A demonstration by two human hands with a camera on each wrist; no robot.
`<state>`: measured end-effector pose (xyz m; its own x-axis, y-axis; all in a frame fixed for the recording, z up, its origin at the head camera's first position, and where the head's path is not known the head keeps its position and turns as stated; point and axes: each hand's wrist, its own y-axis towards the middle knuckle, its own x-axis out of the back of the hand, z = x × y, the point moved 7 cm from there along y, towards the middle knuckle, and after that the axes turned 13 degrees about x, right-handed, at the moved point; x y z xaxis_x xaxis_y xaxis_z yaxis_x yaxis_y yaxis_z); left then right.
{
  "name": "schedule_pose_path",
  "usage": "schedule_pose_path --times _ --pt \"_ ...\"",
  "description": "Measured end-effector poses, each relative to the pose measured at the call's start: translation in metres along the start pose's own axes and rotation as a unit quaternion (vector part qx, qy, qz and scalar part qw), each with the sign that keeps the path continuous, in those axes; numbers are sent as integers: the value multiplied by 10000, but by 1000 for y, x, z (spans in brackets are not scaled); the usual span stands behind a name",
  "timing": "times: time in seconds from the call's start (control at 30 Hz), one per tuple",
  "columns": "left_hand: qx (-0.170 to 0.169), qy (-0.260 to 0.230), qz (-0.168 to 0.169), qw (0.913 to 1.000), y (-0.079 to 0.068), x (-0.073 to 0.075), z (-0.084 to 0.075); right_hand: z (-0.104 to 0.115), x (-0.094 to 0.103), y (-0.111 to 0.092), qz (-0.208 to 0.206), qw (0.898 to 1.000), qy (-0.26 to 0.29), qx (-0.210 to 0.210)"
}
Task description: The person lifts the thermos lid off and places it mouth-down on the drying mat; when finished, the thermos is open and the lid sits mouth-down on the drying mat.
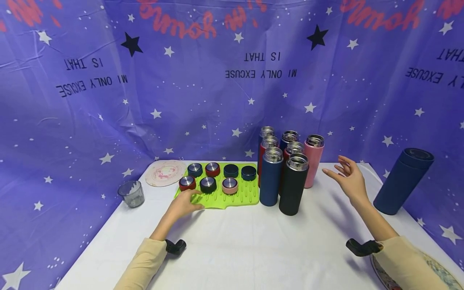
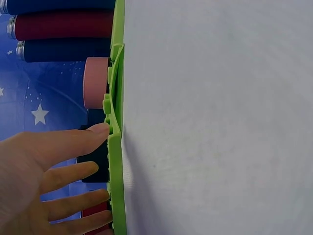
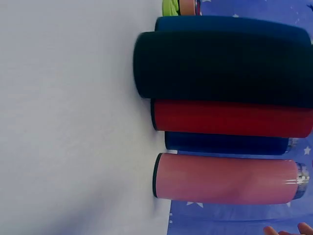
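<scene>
My left hand (image 1: 183,204) is at the front left edge of a green drying mat (image 1: 248,197), its fingers spread. In the left wrist view the thumb (image 2: 95,136) appears to touch the mat's edge. Closest to it are a black lid (image 1: 208,186) and a red lid (image 1: 187,184). A pink lid (image 1: 230,187) and several other lids sit on the mat too. My right hand (image 1: 349,181) hovers with relaxed fingers and holds nothing, between an uncapped pink thermos bottle (image 1: 313,163) and a capped blue thermos bottle (image 1: 402,183).
Several uncapped bottles stand clustered right of the mat, a black bottle (image 1: 293,189) and a blue bottle (image 1: 271,179) foremost. At the left are a grey plastic cup (image 1: 132,195) and a round pink-patterned mat (image 1: 164,173). A patterned round item (image 1: 444,270) lies under the right sleeve.
</scene>
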<state>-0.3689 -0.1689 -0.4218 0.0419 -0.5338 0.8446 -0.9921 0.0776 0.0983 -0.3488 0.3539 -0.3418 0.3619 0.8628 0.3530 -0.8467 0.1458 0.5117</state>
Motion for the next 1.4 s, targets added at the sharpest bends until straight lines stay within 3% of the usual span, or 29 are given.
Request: schedule_pose_path --times 0.33,0.6,0.73,0.87,0.97,1.2,1.4 --pt "84 242 23 9997 3 -1 2 21 45 -36 17 9980 -119 626" --pt "40 377 -70 9993 3 -2 2 20 94 -58 -487 9976 35 498" --pt "93 422 -97 9990 3 -2 2 13 119 -62 -1170 9931 17 99" --pt "111 464 -73 9988 5 -3 3 3 140 -64 -2030 9770 -209 -610" --pt "100 507 -45 9987 6 -4 4 -3 150 -61 -2426 9662 -149 -859" --pt "29 499 -8 9988 7 -5 5 -28 163 -52 -2670 9558 -101 -1225" --pt "-29 480 -36 9988 7 -4 5 -57 167 -46 -2488 9523 -82 -1762"
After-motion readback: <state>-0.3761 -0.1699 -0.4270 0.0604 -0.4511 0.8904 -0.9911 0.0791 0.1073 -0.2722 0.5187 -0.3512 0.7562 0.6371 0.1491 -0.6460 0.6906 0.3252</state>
